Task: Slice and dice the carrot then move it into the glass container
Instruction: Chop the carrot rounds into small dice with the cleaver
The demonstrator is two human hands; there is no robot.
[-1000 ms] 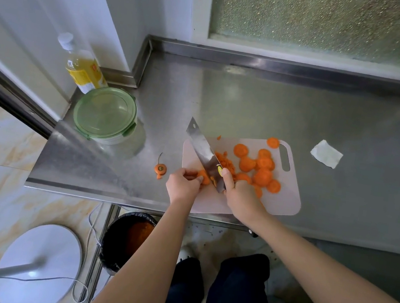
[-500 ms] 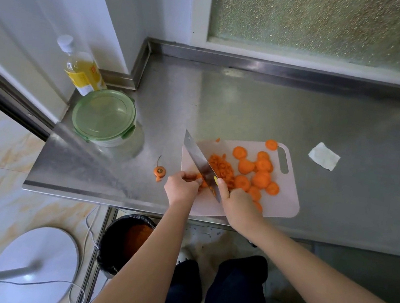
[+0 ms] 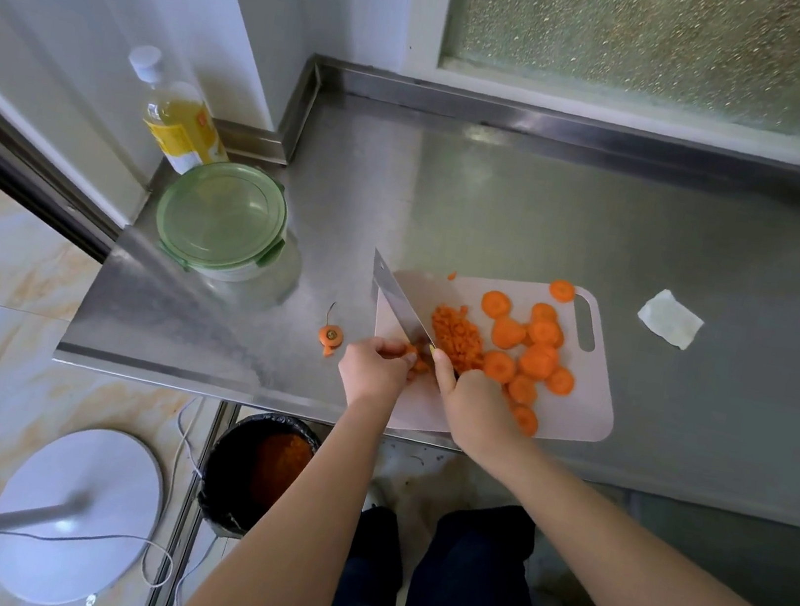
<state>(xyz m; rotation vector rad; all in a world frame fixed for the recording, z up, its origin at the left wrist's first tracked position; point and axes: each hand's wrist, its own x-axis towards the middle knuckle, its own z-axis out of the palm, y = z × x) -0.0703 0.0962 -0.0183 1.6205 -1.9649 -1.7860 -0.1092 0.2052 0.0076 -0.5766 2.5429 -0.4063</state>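
A pale cutting board [image 3: 579,412] lies on the steel counter. Several round carrot slices [image 3: 539,347] are spread over its right half, and a heap of diced carrot [image 3: 458,335] sits beside the blade. My right hand [image 3: 474,402] grips the handle of a cleaver [image 3: 396,297], whose blade points away to the upper left. Just left of the blade, my left hand [image 3: 373,366] pinches small carrot pieces [image 3: 418,357] against the board. The glass container [image 3: 225,225], with its green lid on, stands at the counter's left end.
A carrot top [image 3: 331,335] lies on the counter left of the board. An oil bottle [image 3: 176,119] stands behind the container. A folded white tissue [image 3: 669,325] lies to the right. Below the counter edge are a black bin [image 3: 254,468] with carrot scraps and a white fan base [image 3: 78,514].
The diced heap beside the blade has grown while the cleaver has been chopping near my left fingers. Both hands stay at the board's near left corner.
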